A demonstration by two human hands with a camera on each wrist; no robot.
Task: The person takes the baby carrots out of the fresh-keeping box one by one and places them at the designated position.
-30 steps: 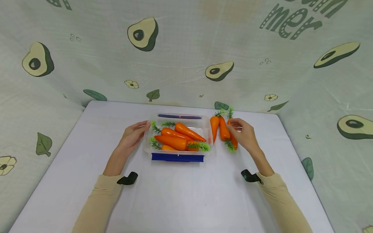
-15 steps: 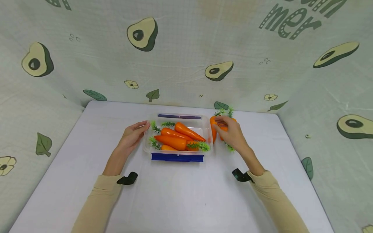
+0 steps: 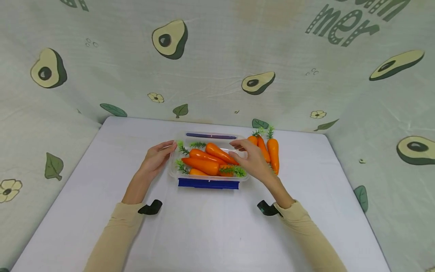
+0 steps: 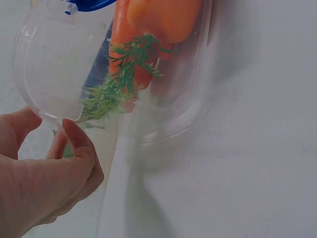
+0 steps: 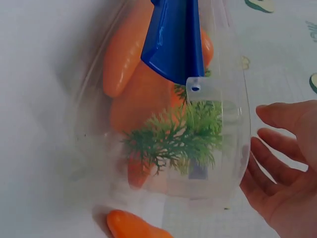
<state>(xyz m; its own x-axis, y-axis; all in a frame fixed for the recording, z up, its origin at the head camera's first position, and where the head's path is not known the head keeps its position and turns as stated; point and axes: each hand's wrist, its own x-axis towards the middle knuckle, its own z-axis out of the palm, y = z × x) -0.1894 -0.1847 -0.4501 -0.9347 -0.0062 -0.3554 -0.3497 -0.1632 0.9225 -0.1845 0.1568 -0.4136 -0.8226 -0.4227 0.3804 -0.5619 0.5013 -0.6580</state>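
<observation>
My left hand (image 3: pixel 154 160) pinches the left rim of a clear plastic food container (image 4: pixel 173 134). Thumb and fingertips meet at that rim in the left wrist view. Several orange toy carrots (image 3: pixel 200 165) with green leafy tops lie inside the container. At its right end hovers my right hand (image 3: pixel 255 160), thumb and fingers spread apart with nothing between them. The right wrist view has those fingertips right beside the container's wall (image 5: pixel 235 148). A blue latch flap (image 3: pixel 208 183) hangs out along the front side.
To the right of the container, 3 more carrots (image 3: pixel 273 151) lie on the white table (image 3: pixel 204 226), partly behind my right hand. A cloth with avocado prints (image 3: pixel 217 56) rises behind the table and at its sides.
My right hand has moved left, from the loose carrots over to the container's right end, and carries nothing. The left hand has stayed at the left rim.
</observation>
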